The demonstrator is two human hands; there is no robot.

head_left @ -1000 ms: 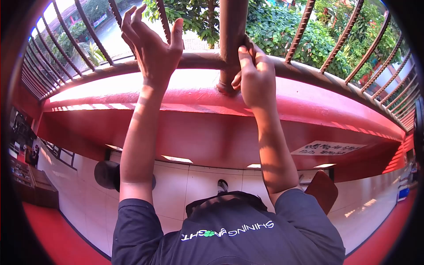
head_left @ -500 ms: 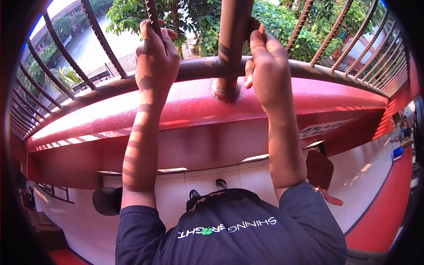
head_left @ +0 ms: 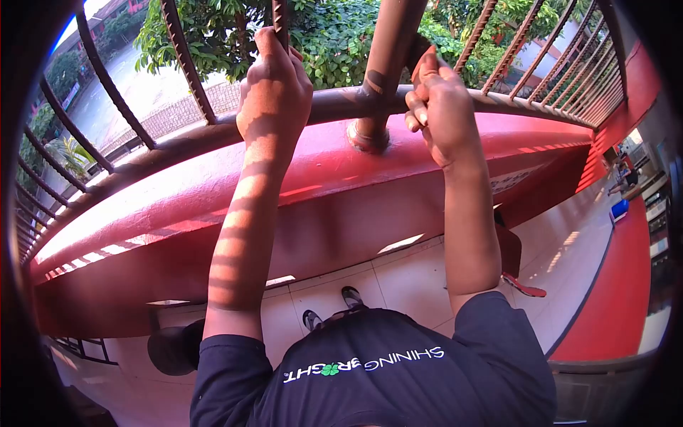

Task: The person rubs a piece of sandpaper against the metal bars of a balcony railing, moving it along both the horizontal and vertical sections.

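Observation:
My left hand (head_left: 276, 89) is wrapped round a ribbed metal bar (head_left: 279, 18) of the railing, just above the brown lower rail (head_left: 334, 104). To the right of the thick brown post (head_left: 391, 50), my right hand (head_left: 440, 99) is raised with its fingers curled together. A dark object (head_left: 420, 51) shows at its fingertips, partly hidden by them, too unclear to name. The post passes the lower rail and stands on the red ledge (head_left: 313, 160).
A red wall runs below the ledge, above a tiled floor (head_left: 341, 285). A dark round seat (head_left: 173, 350) is at lower left, a red-brown chair (head_left: 509, 249) at right. A blue object (head_left: 620, 208) and a person (head_left: 627, 176) are farther right. Green trees (head_left: 334, 43) grow behind the bars.
The view has turned, so the railing and ledge appear tilted. Both hands appear farther right in view. My left hand still holds the bar; my right fingers are still curled.

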